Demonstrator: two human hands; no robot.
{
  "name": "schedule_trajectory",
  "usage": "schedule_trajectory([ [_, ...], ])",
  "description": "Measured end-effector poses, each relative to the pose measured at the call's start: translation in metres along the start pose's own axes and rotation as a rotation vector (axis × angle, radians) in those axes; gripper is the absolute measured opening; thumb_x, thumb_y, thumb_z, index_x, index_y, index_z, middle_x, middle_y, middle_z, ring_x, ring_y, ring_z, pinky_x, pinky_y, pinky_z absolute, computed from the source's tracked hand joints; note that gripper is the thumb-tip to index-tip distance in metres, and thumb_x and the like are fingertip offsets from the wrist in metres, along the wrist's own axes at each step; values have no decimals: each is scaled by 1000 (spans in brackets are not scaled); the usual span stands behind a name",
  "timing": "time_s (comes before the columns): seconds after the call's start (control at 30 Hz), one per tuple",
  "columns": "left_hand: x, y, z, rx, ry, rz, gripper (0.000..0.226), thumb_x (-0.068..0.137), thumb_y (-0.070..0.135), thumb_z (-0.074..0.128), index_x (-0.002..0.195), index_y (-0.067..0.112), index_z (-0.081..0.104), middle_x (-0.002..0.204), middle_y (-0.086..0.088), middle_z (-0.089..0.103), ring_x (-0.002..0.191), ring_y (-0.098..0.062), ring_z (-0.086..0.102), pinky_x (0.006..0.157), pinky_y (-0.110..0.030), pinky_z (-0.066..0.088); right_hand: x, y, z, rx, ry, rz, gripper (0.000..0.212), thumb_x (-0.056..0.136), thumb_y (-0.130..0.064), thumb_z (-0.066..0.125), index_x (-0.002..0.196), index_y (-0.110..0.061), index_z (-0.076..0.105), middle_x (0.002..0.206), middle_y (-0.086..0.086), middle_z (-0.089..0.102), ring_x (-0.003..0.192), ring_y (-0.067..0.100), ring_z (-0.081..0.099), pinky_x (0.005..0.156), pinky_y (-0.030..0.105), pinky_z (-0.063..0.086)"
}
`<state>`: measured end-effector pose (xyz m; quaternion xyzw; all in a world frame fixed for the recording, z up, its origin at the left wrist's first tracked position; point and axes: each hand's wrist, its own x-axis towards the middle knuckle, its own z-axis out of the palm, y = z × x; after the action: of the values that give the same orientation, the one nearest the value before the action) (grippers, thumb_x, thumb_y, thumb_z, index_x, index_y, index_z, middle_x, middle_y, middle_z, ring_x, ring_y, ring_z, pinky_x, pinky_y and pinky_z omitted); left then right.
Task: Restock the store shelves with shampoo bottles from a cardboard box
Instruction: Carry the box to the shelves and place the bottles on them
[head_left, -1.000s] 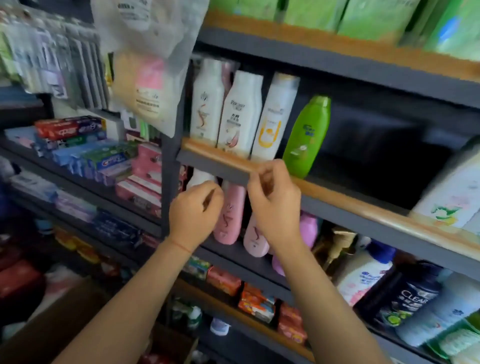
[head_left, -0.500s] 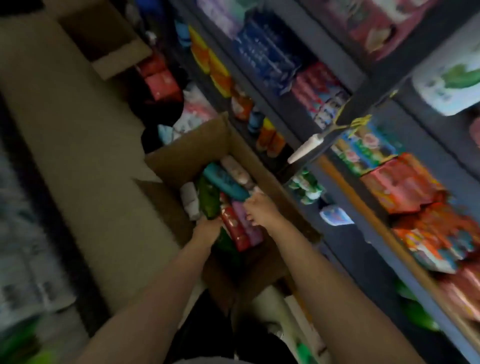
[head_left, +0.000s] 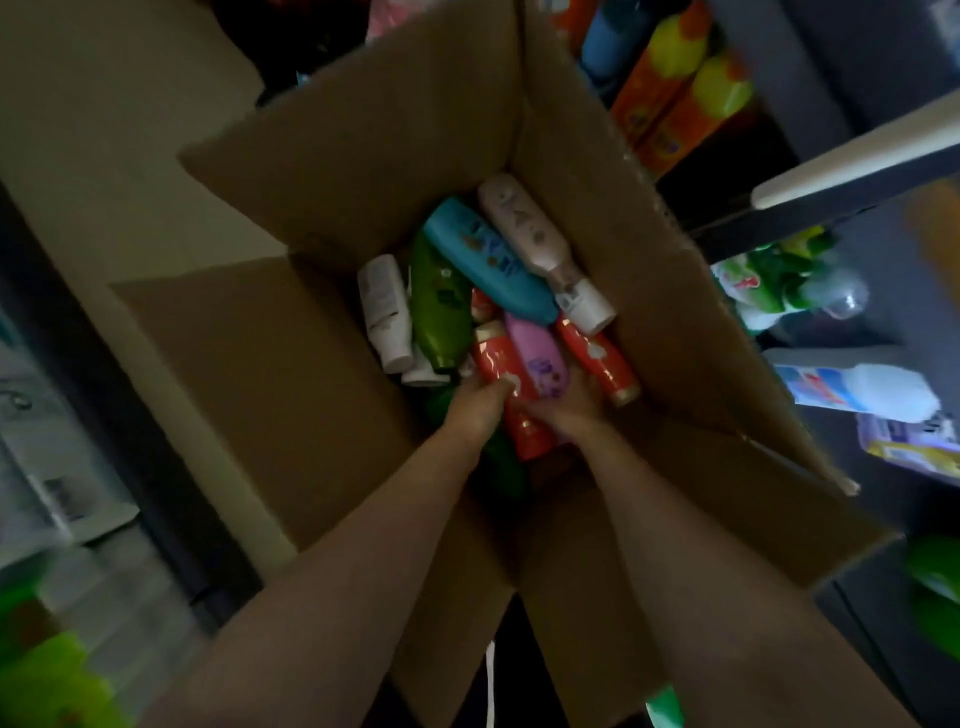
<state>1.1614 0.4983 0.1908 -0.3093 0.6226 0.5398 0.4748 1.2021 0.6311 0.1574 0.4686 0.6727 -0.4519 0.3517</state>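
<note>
Reaching down into the cardboard box, I have both hands among the shampoo bottles. My left hand curls its fingers against the side of a red bottle and my right hand comes in from the other side, at the lower end of the same bottle; it looks as though both grip it, though the dim light and blur make the fingers hard to read. Under my left hand lies a dark green bottle, mostly hidden by my wrist.

Just past my right hand, a pink bottle lies touching the red bottle, and beside that a second red bottle with a gold cap points toward me. Beyond my left hand, a green bottle lies lengthwise, with a white bottle against its far-left side.

Farther still, a teal bottle lies across the pile, and a beige bottle with a white cap rests alongside it, near the box's right wall. The box flaps stand open on every side.

Off to the right of my right hand, outside the box, the store shelves hold orange and yellow packages at the far end and a white and blue bottle nearer to me.
</note>
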Motion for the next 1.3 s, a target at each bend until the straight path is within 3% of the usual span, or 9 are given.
schedule_trajectory([
  [0.1,9,2,15,-28,2,2,55,73,23,65,127,14,59,116,-12,69,100,-26,67,86,-38,56,15,3,2,1,-15,-35,130,44,-51,90,151,-15,25,151,12,36,136,31,39,109,51,38],
  [0.23,19,2,17,-11,15,-86,42,93,26,57,131,11,55,104,-10,65,78,-20,61,64,-29,48,18,3,-5,126,-151,6,145,24,-73,85,150,-28,29,139,0,50,122,26,54,101,52,45],
  [0.37,18,-9,25,5,38,-103,41,97,37,52,133,16,50,118,-10,64,88,-21,63,69,-34,52,14,9,-7,207,-188,-54,102,47,-64,83,137,-38,43,123,-3,62,105,20,65,92,49,53],
  [0.5,7,-4,26,237,152,38,76,68,57,54,127,10,59,123,-11,61,108,-28,61,94,-38,51,-10,12,0,415,-266,-55,40,85,-42,72,120,-27,59,103,-1,70,91,17,69,87,40,57],
  [0.67,-37,-1,17,44,130,58,32,85,36,68,108,19,54,115,-17,65,94,-30,67,80,-41,58,-56,12,2,521,-334,-57,36,89,-33,68,122,-22,60,102,3,73,88,17,72,77,34,57],
  [0.8,-97,10,13,-150,32,96,61,83,38,76,129,30,38,115,-9,64,93,-27,70,64,-33,56,-111,7,-20,553,-387,-158,31,88,-28,69,117,-31,58,106,3,72,97,20,70,87,41,56],
  [1.03,-224,52,34,-280,-209,401,59,81,38,72,133,18,55,117,-12,72,108,-30,69,94,-49,55,-246,-19,-91,611,-277,-472,43,71,-33,67,113,-33,62,101,0,75,96,22,71,85,41,56],
  [1.2,-324,95,67,-301,-221,642,49,87,33,69,128,11,56,117,-17,71,108,-36,68,95,-53,54,-360,-29,-150,710,-35,-680,38,65,-41,70,102,-34,70,100,3,75,89,22,71,86,53,54],
  [1.3,-384,114,89,-234,-277,785,43,87,31,73,123,12,59,116,-19,71,101,-32,70,90,-47,56,-425,-23,-189,758,91,-807,38,69,-31,74,105,-20,69,93,3,75,80,17,69,75,38,57],
])
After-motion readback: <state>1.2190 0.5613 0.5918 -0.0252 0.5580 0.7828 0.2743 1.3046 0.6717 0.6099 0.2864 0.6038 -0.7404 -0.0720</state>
